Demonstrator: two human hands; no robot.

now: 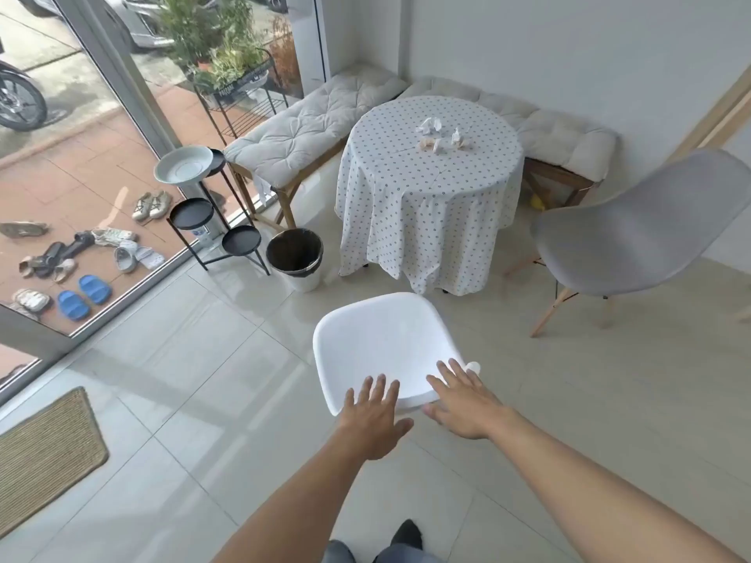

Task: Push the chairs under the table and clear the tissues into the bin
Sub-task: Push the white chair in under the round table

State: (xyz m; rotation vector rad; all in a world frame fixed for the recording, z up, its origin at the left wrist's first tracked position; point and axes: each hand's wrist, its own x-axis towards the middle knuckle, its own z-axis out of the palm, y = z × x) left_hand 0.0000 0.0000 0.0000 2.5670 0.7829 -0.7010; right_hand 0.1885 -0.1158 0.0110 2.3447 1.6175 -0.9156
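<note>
Head view: both hands, left hand [372,416] and right hand [463,404], lie spread and ungripping on the white chair [382,343] back. Ahead of them stands the table [430,184], tissues [441,134] on top. Next, I'd say: push forward.

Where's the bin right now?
In the head view the bin stands on the floor left of centre, between the black plant stand and the round table, just beyond the white chair.
</note>
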